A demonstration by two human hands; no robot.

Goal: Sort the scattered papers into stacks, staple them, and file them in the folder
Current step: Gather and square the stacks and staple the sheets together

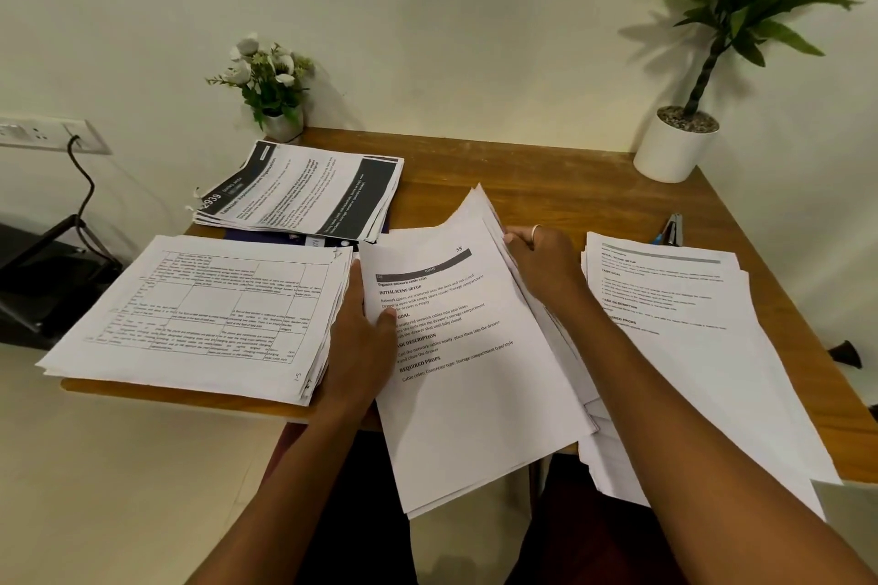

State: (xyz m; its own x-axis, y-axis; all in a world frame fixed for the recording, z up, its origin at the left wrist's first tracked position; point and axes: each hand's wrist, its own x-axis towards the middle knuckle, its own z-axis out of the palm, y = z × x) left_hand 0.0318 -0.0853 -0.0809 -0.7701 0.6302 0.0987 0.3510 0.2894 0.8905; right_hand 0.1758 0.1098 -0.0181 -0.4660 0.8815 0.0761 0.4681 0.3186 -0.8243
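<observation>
Sheaf point(480, 394) between left hand point(363, 342) and right hand point(546, 264), "INITIAL SCENE SETUP" (numbered 55)

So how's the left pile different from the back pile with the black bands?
The left pile shows thin ruled tables; the back pile shows text between heavy black bands. The left pile looks thicker than the back pile. The left pile lies at the desk's near edge; the back pile sits by the flowers. Both are white printed sheets lying flat.
</observation>
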